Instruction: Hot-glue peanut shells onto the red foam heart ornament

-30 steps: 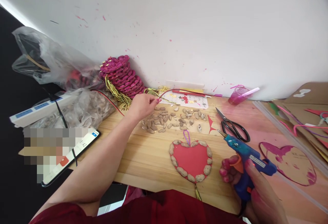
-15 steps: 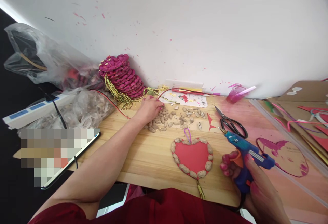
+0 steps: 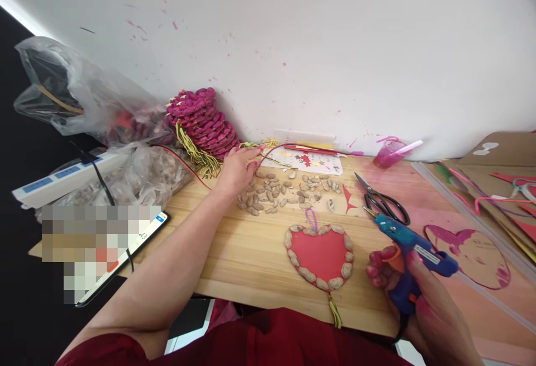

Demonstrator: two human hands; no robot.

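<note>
My right hand [image 3: 419,293] is wrapped round a blue hot glue gun [image 3: 402,237] with an orange trigger, its nozzle pointing up and left. My left hand [image 3: 239,169] reaches over the far left edge of a spread of loose peanuts [image 3: 272,190], fingers stretched out and nothing visible in them. Between my hands lies a red heart [image 3: 320,254] with unshelled peanuts around its rim, a purple loop on top and a yellow-green tassel below. Behind my left hand stands a stack of magenta peanut hearts [image 3: 205,123] with hanging tassels.
Black-handled scissors [image 3: 383,201] lie beyond the glue gun. A cup of pink liquid [image 3: 386,153] stands by the wall. At right is a stained cardboard heart [image 3: 469,257]. Plastic bags [image 3: 142,179], a power strip [image 3: 62,179] and a phone [image 3: 157,225] are at left.
My left hand has drawn back slightly from the peanuts and lifted, its fingers now straighter. The view has shifted a little; my right hand still holds the glue gun.
</note>
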